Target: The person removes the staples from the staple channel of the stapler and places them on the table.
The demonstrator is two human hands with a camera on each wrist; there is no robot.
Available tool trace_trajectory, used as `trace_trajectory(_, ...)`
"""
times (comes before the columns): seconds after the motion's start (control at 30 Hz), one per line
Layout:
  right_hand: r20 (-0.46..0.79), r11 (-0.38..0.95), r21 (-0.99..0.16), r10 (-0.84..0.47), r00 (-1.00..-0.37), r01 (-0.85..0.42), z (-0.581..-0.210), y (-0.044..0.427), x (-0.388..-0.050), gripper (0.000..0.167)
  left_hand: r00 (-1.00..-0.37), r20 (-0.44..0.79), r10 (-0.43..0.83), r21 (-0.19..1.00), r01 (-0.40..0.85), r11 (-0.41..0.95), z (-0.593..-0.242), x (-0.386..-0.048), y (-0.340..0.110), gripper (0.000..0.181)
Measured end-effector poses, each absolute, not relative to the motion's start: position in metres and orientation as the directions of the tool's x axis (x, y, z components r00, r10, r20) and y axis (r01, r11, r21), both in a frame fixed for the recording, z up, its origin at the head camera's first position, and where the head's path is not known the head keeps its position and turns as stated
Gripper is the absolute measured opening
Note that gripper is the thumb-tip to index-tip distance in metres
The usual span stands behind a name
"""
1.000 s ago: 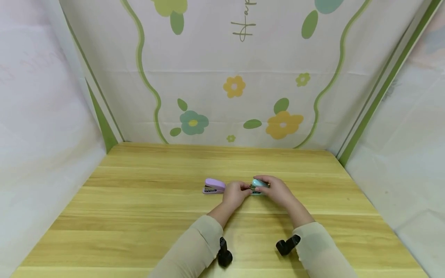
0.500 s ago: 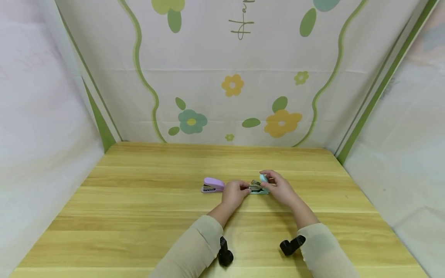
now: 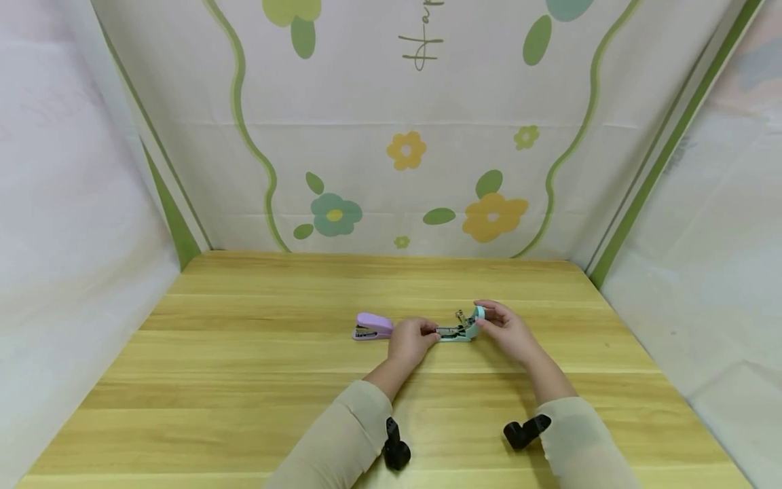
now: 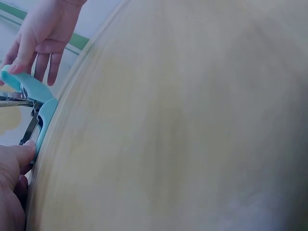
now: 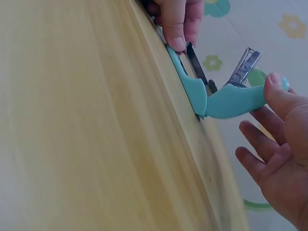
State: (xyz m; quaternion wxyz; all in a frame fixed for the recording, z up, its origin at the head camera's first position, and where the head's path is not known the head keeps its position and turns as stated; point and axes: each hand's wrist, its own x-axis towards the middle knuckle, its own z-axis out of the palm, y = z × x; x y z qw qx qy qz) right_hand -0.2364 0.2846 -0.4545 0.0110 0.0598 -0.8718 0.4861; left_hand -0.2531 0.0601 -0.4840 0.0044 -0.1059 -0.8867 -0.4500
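A mint-teal plastic stapler (image 3: pixel 469 332), opened wide at its hinge, stands on the pale wooden tabletop with yellow-brown grain (image 3: pixel 275 387), directly between the two hands and in contact with both. The long axis of its flat teal base (image 5: pixel 196 95) runs left to right across the person's front; the free tip lies at the left end, the hinge at the right. From the hinge the curved teal cover (image 5: pixel 233 102) rises up and to the right, so that base and cover form a broad V. A narrow silvery metal rail (image 5: pixel 246 67) projects upward within this V, and a dark metal strip (image 5: pixel 196 64) lies along the base. The bare left hand (image 3: pixel 411 341) pinches the base at its tip between thumb and fingers. The bare right hand (image 3: pixel 507 334) pinches the far end of the cover with the thumb on its near face, the remaining fingers parted and loosely bent. The governing relation is this opposition about the hinge: the left hand is nearer the base tip, the right hand nearer the hinge and cover. Farther left, a lilac plastic stapler (image 3: pixel 375 326) lies just beside the left hand; whether they touch cannot be told.
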Motion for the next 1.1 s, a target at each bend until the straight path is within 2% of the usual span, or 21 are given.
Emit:
trace_trajectory(0.23, 0.018, 0.479, -0.876, -0.087, -0.996, -0.058, -0.456, 0.297, -0.234, 0.051, -0.976, 0.115, 0.184, 0.788, 0.202, 0.581, -0.486, -0.254, 0.059, 0.015)
trace_trajectory(0.6, -0.004, 0.306, -0.952, -0.104, -0.995, -0.028, -0.465, 0.314, -0.233, 0.047, -0.978, 0.112, 0.175, 0.78, 0.196, 0.595, -0.487, -0.254, 0.06, 0.016)
trace_trajectory(0.73, -0.012, 0.341, -0.94, -0.095, -0.995, -0.021, -0.467, 0.32, -0.233, 0.044, -0.978, 0.109, 0.175, 0.777, 0.194, 0.598, -0.487, -0.254, 0.061, 0.015)
trace_trajectory(1.0, -0.028, 0.361, -0.932, -0.075, -0.997, -0.001, -0.471, 0.324, -0.234, 0.048, -0.979, 0.108, 0.175, 0.781, 0.193, 0.594, -0.486, -0.253, 0.06, 0.016)
trace_trajectory(1.1, -0.03, 0.417, -0.909, -0.066, -0.997, 0.0, -0.468, 0.323, -0.233, 0.05, -0.979, 0.104, 0.173, 0.788, 0.187, 0.586, -0.487, -0.253, 0.06, 0.016)
